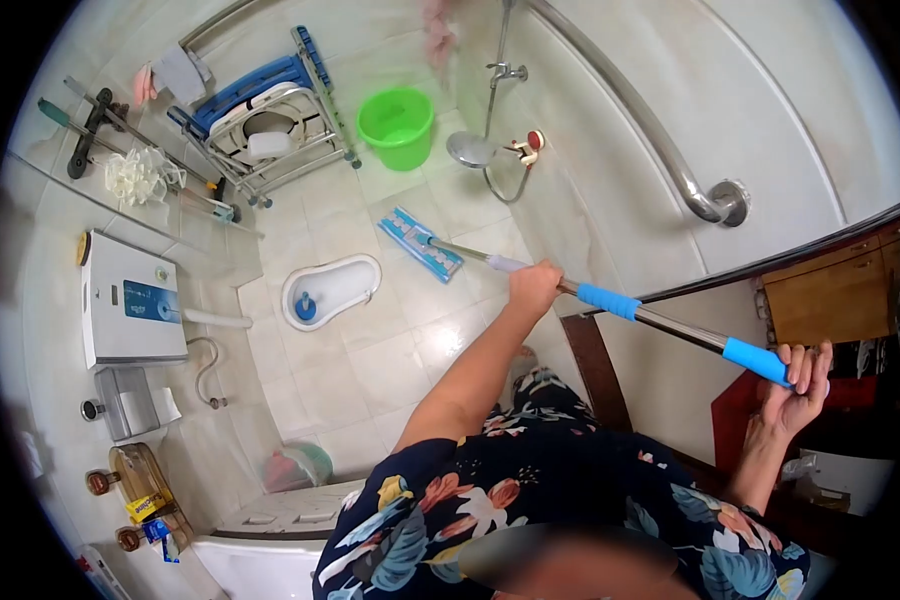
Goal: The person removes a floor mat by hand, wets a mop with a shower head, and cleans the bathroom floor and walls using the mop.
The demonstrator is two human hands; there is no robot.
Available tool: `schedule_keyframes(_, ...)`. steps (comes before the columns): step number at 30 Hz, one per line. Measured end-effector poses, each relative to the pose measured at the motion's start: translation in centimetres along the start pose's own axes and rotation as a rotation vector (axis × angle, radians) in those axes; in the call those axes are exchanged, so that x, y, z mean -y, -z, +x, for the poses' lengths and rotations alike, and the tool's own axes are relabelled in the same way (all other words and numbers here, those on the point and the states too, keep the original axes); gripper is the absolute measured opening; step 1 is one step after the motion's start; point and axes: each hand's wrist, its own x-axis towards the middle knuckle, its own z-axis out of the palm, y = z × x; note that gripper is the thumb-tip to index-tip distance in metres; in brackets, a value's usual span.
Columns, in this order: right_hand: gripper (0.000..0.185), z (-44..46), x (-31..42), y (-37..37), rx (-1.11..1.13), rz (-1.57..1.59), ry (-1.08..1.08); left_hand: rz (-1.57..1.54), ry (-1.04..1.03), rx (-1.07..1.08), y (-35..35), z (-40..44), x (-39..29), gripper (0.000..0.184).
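Observation:
A long flat mop slants across the middle, its blue and white head [420, 243] lying on the tiled floor. My left hand [537, 288] is closed around the lower part of the mop's metal pole [675, 326], near a pale collar. At the far right, my right hand [795, 385] holds the blue grip at the pole's upper end, with its fingers curled over it. Left of the mop head, a white squat toilet [332, 291] with a blue item inside is set into the floor.
A green bucket [396, 128] and folded commode chair [265, 125] stand at the back. A shower head [471, 150] and grab bar [640, 105] are on the right wall. A cistern [130, 300] and tissue holder [130, 402] are on the left. A dark doorway threshold [596, 375] lies beside me.

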Motion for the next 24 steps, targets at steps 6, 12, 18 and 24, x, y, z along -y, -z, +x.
schedule_keyframes(6,0.024,-2.3,0.1,0.0,-0.016,-0.015,0.033,0.009,-0.022,0.051,0.2,-1.3,0.5,0.018)
schedule_keyframes(12,0.020,-2.8,0.6,-1.0,-0.003,0.015,0.053,-0.009,-0.058,0.031,1.3,-1.2,0.4,0.019)
schedule_keyframes(18,0.019,-2.7,3.0,-0.8,-0.003,-0.009,0.092,0.007,-0.092,0.053,2.7,-1.8,-0.9,0.019)
schedule_keyframes(24,0.022,-3.0,4.7,0.3,0.052,-0.068,0.142,-0.009,-0.202,0.097,1.4,-3.5,-2.1,0.018)
